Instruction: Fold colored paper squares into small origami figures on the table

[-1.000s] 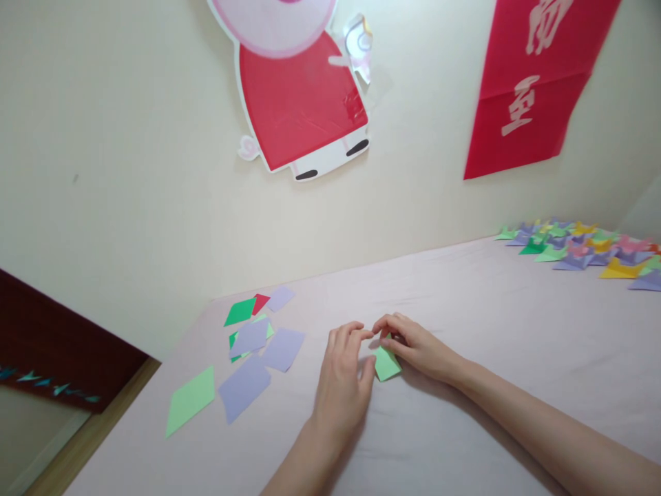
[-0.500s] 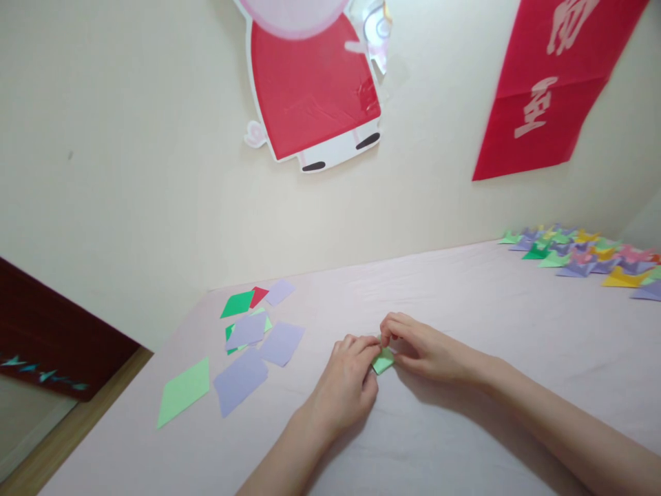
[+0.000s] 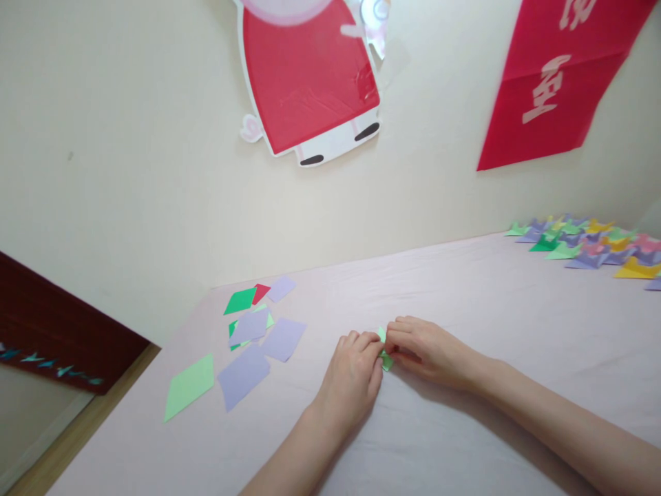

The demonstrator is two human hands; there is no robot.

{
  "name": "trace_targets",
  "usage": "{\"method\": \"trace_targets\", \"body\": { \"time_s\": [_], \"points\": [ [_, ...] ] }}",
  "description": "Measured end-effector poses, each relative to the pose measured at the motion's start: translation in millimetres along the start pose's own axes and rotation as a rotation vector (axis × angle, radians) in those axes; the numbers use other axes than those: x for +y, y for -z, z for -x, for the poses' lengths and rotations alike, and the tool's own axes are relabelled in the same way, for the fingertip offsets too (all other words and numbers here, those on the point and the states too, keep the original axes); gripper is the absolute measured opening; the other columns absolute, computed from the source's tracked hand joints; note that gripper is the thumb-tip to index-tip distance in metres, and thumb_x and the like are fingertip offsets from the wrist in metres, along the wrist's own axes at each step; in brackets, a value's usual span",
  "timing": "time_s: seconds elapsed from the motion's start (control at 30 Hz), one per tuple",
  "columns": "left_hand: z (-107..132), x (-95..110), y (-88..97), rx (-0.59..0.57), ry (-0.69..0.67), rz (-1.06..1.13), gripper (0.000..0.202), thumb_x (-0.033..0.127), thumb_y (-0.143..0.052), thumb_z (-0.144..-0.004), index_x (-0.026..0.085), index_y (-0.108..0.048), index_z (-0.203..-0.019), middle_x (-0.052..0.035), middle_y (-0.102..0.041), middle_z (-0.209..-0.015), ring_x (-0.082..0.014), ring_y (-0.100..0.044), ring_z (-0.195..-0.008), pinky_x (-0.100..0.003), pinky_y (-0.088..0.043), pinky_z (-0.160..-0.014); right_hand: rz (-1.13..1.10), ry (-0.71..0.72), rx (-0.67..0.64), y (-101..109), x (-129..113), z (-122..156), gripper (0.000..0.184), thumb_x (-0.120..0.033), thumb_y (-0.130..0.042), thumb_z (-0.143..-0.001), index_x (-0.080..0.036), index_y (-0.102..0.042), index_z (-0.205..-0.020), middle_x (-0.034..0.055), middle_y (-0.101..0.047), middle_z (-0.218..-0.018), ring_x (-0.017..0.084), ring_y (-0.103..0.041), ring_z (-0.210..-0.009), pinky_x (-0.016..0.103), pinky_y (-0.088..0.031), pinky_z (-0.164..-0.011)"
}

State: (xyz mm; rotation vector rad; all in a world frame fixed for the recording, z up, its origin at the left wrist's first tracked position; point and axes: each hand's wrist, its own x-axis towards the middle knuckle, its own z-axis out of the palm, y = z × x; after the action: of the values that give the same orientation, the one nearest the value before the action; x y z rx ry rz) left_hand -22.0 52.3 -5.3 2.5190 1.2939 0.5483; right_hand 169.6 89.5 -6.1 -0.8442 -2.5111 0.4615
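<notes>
A small folded piece of light green paper [image 3: 387, 362] lies on the pale pink cloth surface [image 3: 444, 441], mostly hidden under my fingers. My left hand [image 3: 356, 368] presses on its left side with curled fingertips. From the right, my right hand [image 3: 421, 348] pinches the paper between thumb and bent fingers. The fingertips of both hands nearly meet over it. Only a tip of green shows above the fingers and a corner below them.
Flat paper sheets lie to the left: lilac [image 3: 244, 377], light green [image 3: 189, 387], dark green [image 3: 240, 301] and red [image 3: 261, 293]. Several folded paper figures [image 3: 589, 256] stand in rows at the far right. A wall [image 3: 413, 193] bounds the back edge.
My right fingers have come down and closed onto the green paper beside my left fingertips, covering more of it. The whole view has shifted slightly.
</notes>
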Motion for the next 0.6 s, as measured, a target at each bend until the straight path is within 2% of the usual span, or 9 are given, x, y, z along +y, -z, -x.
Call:
{"method": "trace_targets", "body": {
  "time_s": [0.2, 0.3, 0.4, 0.6],
  "points": [
    [-13.6, -4.7, -6.2, 0.073, -0.001, -0.065, 0.016, 0.007, -0.054, -0.087, 0.020, -0.056, -0.078, -0.0034, -0.062, -0.090, -0.0213, -0.053, -0.088, -0.035, -0.041, -0.079, -0.141, -0.168, 0.064, -3.3, 5.2, 2.0, 0.010, -0.016, -0.051, -0.086, -0.021, -0.057, -0.079, 0.0018, -0.060, -0.075, 0.017, -0.053, -0.068, 0.028, -0.041, -0.064],
    [-20.9, -8.6, -10.1, 0.101, -0.035, -0.066, 0.018, 0.007, -0.055, -0.086, 0.020, -0.052, -0.075, -0.0029, -0.061, -0.087, -0.0212, -0.051, -0.088, -0.034, -0.040, -0.077, -0.218, -0.140, 0.037, 4.7, 14.6, 3.8, 0.013, -0.019, -0.049, -0.090, -0.021, -0.059, -0.083, 0.0035, -0.062, -0.081, 0.019, -0.056, -0.080, 0.031, -0.044, -0.074],
    [-22.5, -11.5, -13.5, 0.116, -0.057, -0.050, 0.020, 0.004, -0.054, -0.084, 0.020, -0.050, -0.075, -0.0021, -0.059, -0.084, -0.0203, -0.051, -0.085, -0.033, -0.039, -0.076, -0.242, -0.076, -0.006, 12.6, 24.2, 5.6, 0.015, -0.019, -0.050, -0.091, -0.021, -0.061, -0.083, 0.0048, -0.064, -0.089, 0.021, -0.054, -0.092, 0.036, -0.041, -0.088],
    [-20.1, -13.6, -19.4, 0.136, -0.075, -0.027, 0.020, 0.003, -0.052, -0.084, 0.021, -0.048, -0.076, -0.0014, -0.057, -0.081, -0.0194, -0.051, -0.081, -0.031, -0.038, -0.073, -0.324, -0.143, -0.014, 8.4, 31.4, 5.7, 0.010, -0.027, -0.059, -0.090, -0.022, -0.063, -0.082, 0.0035, -0.064, -0.088, 0.021, -0.052, -0.091, 0.037, -0.040, -0.088]
  ]
}}
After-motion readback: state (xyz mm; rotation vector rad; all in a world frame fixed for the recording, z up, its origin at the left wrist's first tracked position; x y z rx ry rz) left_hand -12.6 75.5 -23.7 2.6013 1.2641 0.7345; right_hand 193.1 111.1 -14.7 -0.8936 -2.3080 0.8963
